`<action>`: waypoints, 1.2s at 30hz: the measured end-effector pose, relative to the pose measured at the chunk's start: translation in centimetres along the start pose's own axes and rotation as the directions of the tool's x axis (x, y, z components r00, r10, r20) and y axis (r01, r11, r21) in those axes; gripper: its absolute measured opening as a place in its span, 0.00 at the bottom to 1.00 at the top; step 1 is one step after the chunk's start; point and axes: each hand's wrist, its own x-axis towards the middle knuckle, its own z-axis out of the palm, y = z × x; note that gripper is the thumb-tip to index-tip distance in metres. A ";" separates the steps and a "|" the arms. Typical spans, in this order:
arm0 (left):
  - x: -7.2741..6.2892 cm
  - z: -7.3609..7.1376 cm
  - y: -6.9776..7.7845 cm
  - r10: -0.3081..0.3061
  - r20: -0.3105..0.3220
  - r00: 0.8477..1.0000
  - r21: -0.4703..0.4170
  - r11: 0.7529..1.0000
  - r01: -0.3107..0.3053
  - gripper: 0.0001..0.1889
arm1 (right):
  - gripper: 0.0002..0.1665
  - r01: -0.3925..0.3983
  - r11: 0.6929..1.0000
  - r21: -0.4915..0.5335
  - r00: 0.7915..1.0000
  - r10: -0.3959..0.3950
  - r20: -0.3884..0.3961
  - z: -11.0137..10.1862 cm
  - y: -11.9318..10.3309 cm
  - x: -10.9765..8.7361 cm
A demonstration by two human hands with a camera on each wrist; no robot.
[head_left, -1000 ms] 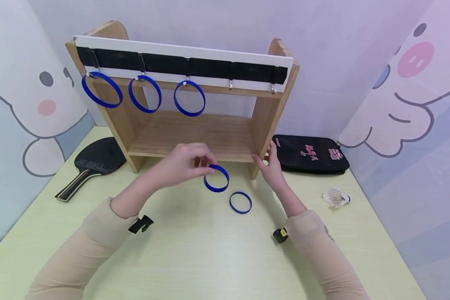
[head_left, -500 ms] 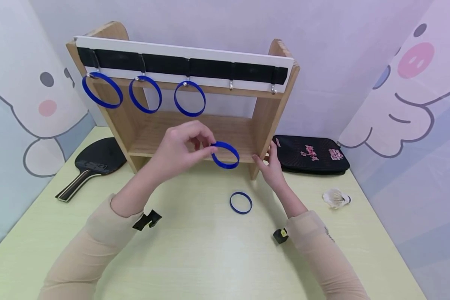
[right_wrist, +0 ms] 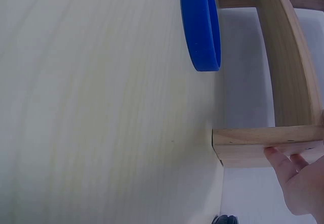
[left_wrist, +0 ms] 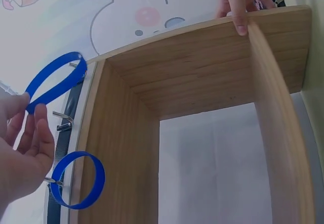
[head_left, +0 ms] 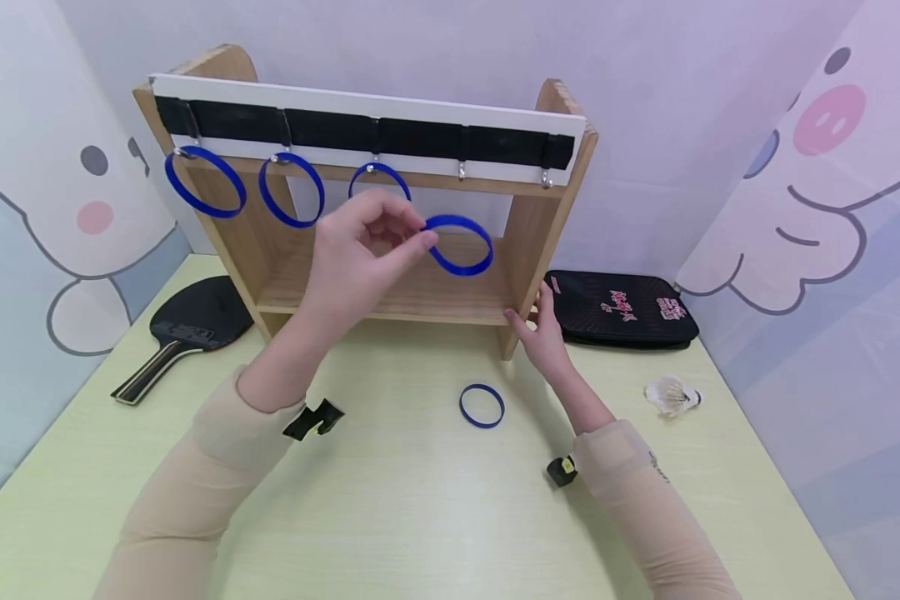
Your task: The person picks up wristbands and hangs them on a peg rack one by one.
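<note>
We note blue ring (head_left: pixel 461 270) raised, now nearer bare hooks (head_left: pixel 461 170) on wooden rack (head_left: pixel 542 225), hung on none. Left hand (head_left: pixel 363 254) pinches it, fingers curled; right hand (head_left: pixel 544 337) grips rack's lower right edge. Loose ring (head_left: pixel 482 426) on table (head_left: pixel 412 508), well in from right edge.

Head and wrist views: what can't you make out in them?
Head view: lower part of the third hanging blue ring, hidden by the left hand.
Head view: table tennis paddle, its print too small to read.
Right wrist view: one blue ring, cut off by the upper edge.
</note>
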 end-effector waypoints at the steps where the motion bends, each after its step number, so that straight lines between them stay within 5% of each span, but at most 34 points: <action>1: 0.2 0.1 0.1 -0.011 -0.021 1.000 -0.007 1.000 0.011 0.09 | 0.42 0.003 1.000 -0.003 1.000 -0.003 0.000 0.0 0.1 0.0; 8: 1.4 0.8 -0.3 -0.016 -0.160 0.987 -0.034 0.999 0.010 0.11 | 0.42 0.006 1.000 0.003 1.000 -0.006 -0.021 0.2 3.3 1.2; 16: 2.0 1.7 -1.3 0.031 -0.233 0.972 0.055 0.998 -0.019 0.12 | 0.42 0.015 1.000 -0.014 0.999 -0.016 -0.043 0.4 3.6 1.2; 27: 2.1 2.4 -2.2 0.184 -0.204 0.962 0.310 0.944 -0.115 0.13 | 0.42 -0.007 1.000 -0.001 1.000 0.007 -0.003 0.1 0.0 -0.1; 36: 1.6 2.1 -2.7 0.243 -0.161 0.956 0.348 0.921 -0.176 0.12 | 0.41 0.008 1.000 -0.004 1.000 -0.008 -0.019 0.1 -0.1 -0.2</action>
